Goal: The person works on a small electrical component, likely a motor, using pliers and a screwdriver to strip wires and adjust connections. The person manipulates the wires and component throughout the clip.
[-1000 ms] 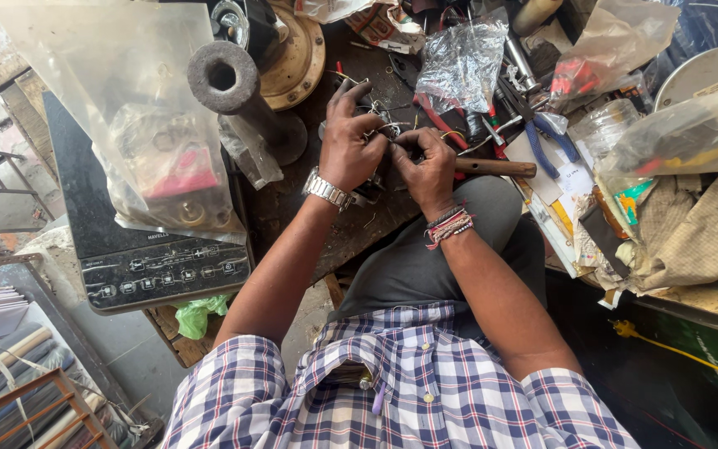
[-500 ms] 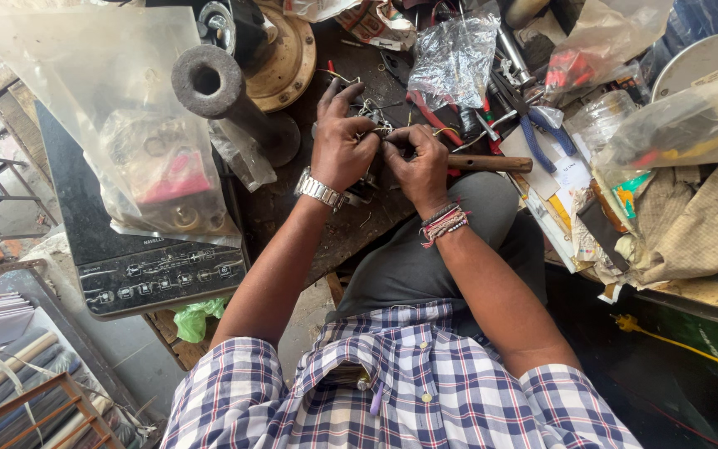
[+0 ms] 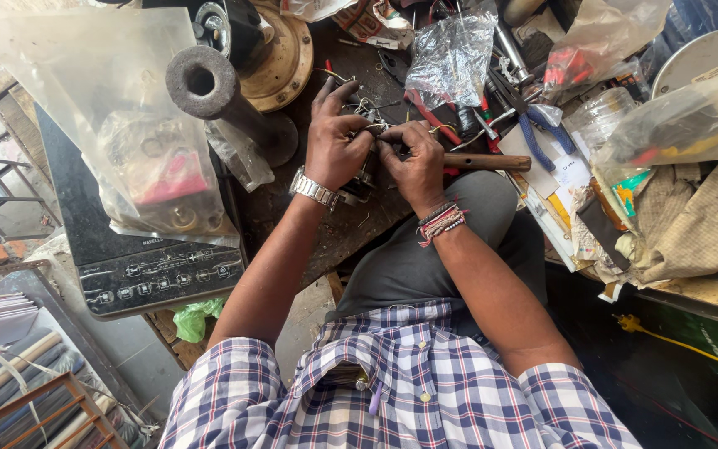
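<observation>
A small metal part [image 3: 373,126], dark and wiry, sat pinched between both hands over the cluttered surface [image 3: 351,224]. The left hand [image 3: 334,141] and right hand [image 3: 413,162] were each closed round it. One wooden-handled tool [image 3: 484,161] lay beside them.

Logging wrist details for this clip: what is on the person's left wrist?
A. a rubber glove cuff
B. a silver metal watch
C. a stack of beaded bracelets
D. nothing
B: a silver metal watch bands the wrist below the left hand; the beaded bracelets sit on the wrist of the right hand.
</observation>
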